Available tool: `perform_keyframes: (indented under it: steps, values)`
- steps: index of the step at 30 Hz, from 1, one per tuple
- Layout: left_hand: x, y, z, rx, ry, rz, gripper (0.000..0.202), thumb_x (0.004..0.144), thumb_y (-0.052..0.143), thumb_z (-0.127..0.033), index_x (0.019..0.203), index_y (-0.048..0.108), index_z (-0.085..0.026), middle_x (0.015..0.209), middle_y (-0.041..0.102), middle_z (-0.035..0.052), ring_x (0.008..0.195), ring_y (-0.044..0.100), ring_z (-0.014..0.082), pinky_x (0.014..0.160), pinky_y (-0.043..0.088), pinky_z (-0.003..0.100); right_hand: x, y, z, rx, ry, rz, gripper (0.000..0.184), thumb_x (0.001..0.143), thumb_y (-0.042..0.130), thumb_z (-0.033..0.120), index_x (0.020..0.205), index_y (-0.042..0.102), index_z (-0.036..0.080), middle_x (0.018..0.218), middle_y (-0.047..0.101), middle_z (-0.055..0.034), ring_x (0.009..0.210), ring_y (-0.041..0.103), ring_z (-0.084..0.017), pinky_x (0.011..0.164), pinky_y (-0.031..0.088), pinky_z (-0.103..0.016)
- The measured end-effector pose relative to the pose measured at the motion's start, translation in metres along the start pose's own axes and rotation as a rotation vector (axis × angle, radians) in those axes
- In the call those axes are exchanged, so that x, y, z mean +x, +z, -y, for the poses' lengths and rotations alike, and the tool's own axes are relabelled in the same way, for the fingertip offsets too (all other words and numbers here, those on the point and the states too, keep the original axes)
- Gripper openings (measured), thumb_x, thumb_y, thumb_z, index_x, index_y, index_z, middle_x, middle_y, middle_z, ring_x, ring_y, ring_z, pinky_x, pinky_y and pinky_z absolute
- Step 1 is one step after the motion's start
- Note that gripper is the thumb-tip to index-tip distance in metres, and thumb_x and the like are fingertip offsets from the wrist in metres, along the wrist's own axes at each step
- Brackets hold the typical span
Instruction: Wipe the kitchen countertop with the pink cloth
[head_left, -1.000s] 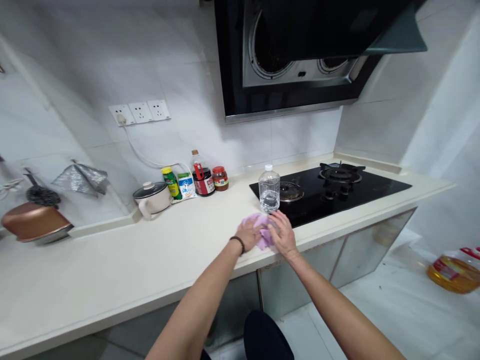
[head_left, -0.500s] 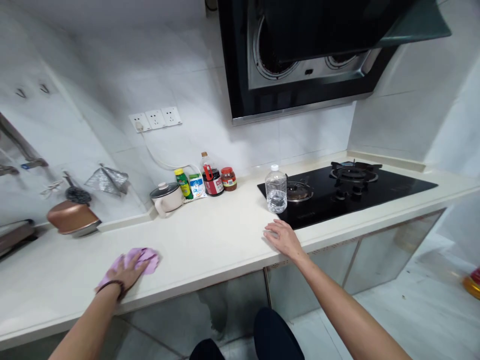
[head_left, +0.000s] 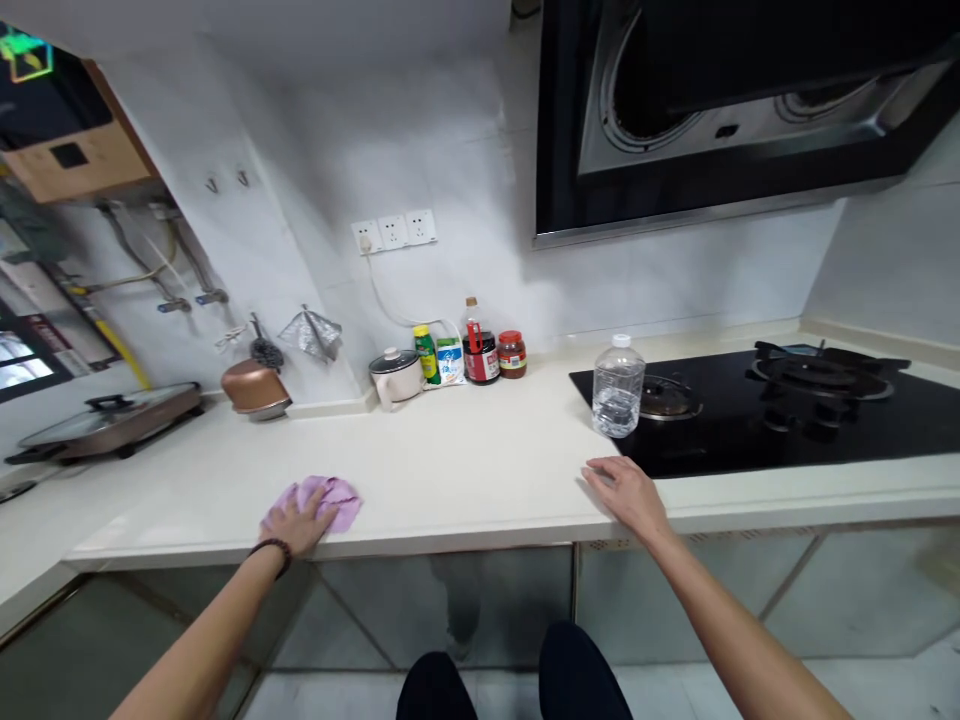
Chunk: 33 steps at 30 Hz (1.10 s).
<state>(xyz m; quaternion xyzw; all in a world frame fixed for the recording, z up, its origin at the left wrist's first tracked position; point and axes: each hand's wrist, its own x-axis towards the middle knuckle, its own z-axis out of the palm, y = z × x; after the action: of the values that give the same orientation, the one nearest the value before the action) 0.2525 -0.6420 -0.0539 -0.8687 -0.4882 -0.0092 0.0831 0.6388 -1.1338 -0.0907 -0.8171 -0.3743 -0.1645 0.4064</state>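
A purple cloth [head_left: 343, 503] lies bunched on the white countertop [head_left: 457, 450], near its front edge. My left hand [head_left: 300, 527] is on top of it, fingers resting over the fabric and pressing it down; a dark beaded bracelet circles that wrist. By the front corner of the black gas hob [head_left: 720, 445], my right hand [head_left: 626, 495] rests at the counter's edge with slightly bent fingers apart and nothing held. Just behind that hand, a clear plastic bottle [head_left: 618, 390] with a white cap stands upright, partly filled with clear liquid.
Along the wall stand a small lidded pot [head_left: 397, 378], a green bottle with a yellow cap [head_left: 426, 355], a white-and-blue packet [head_left: 451, 362], a dark jar [head_left: 481, 360] and a red-lidded jar [head_left: 512, 355]. An electric pan [head_left: 109, 425] sits at left. The range hood [head_left: 720, 190] overhangs the hob.
The view has turned left, bringing the electric pan and pipes into sight. My left hand remains on the cloth, and my right hand stays near the bottle with its fingers apart.
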Motion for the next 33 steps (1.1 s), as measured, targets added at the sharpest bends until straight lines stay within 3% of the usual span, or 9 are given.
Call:
perform_keyframes:
  steps: [3,10,13,15,17,20,25,29,33]
  values:
    - [-0.021,-0.02,-0.074,-0.083,0.159,0.059,0.079,0.097,0.032,-0.074,0.167,0.039,-0.038,0.179,0.031,0.0077,0.164,0.025,0.0395,0.129,0.026,0.059,-0.001,0.001,-0.003,-0.017,0.003,0.009,0.046,0.097,0.055,0.06,0.105,0.081,0.024,0.116,0.081,-0.0079,0.115,0.07,-0.029,0.108,0.053,-0.046]
    - [-0.068,-0.054,-0.299,-0.331,0.683,0.242,0.091,0.087,0.04,-0.087,0.169,0.027,-0.049,0.185,-0.004,-0.0032,0.167,-0.002,0.0482,0.131,0.003,0.071,0.001,0.003,-0.014,-0.042,0.085,0.05,0.054,0.093,0.054,0.07,0.106,0.082,0.025,0.117,0.081,-0.0077,0.112,0.072,-0.029,0.102,0.056,-0.045]
    - [-0.073,-0.06,-0.359,-0.392,0.816,0.297,0.102,0.08,0.043,-0.092,0.17,0.025,-0.048,0.184,-0.008,-0.0032,0.166,-0.009,0.0491,0.13,-0.003,0.074,0.001,0.002,-0.017,-0.045,0.108,0.062,0.056,0.091,0.054,0.072,0.106,0.082,0.026,0.116,0.081,-0.0084,0.109,0.073,-0.03,0.099,0.057,-0.046]
    - [-0.063,-0.063,-0.375,-0.402,0.835,0.323,0.104,0.078,0.042,-0.094,0.17,0.024,-0.047,0.184,-0.006,-0.0022,0.166,-0.009,0.0487,0.128,-0.004,0.076,0.001,0.001,-0.019,-0.039,0.116,0.07,0.056,0.091,0.055,0.073,0.105,0.082,0.026,0.116,0.081,-0.0085,0.108,0.073,-0.03,0.099,0.057,-0.046]
    - [-0.045,-0.065,-0.373,-0.396,0.793,0.338,0.103,0.079,0.041,-0.093,0.17,0.023,-0.048,0.185,-0.004,-0.0011,0.166,-0.007,0.049,0.126,-0.003,0.08,0.001,0.001,-0.02,-0.032,0.121,0.061,0.055,0.09,0.056,0.073,0.104,0.082,0.027,0.117,0.08,-0.0083,0.109,0.073,-0.03,0.099,0.057,-0.046]
    - [-0.011,-0.065,-0.341,-0.381,0.643,0.315,0.097,0.082,0.04,-0.09,0.169,0.023,-0.05,0.185,-0.003,-0.0003,0.166,-0.004,0.0502,0.122,0.0,0.086,0.0,0.0,-0.022,-0.018,0.111,0.01,0.055,0.089,0.057,0.074,0.103,0.082,0.027,0.117,0.08,-0.0079,0.113,0.071,-0.03,0.098,0.057,-0.045]
    - [0.041,-0.052,-0.238,-0.33,0.322,0.231,0.088,0.087,0.034,-0.085,0.168,0.025,-0.051,0.185,0.002,0.0016,0.165,0.007,0.0509,0.117,0.015,0.088,-0.001,0.0,-0.023,0.002,0.074,-0.06,0.054,0.089,0.057,0.072,0.104,0.082,0.026,0.12,0.079,-0.0081,0.123,0.067,-0.031,0.1,0.057,-0.043]
    - [0.062,-0.031,-0.145,-0.283,0.109,0.187,0.089,0.088,0.031,-0.085,0.169,0.026,-0.048,0.185,0.003,0.004,0.164,0.013,0.0509,0.118,0.022,0.084,-0.001,0.0,-0.024,-0.042,0.16,-0.021,0.057,0.089,0.055,0.075,0.106,0.083,0.028,0.118,0.08,-0.0067,0.103,0.074,-0.029,0.085,0.059,-0.04]
    - [0.064,-0.015,-0.09,-0.249,0.0,0.15,0.087,0.089,0.03,-0.084,0.169,0.026,-0.049,0.185,0.007,0.0033,0.164,0.017,0.0502,0.12,0.023,0.08,-0.002,0.001,-0.025,-0.07,0.195,0.022,0.059,0.088,0.055,0.078,0.108,0.083,0.03,0.119,0.08,-0.0059,0.088,0.075,-0.026,0.079,0.058,-0.039]
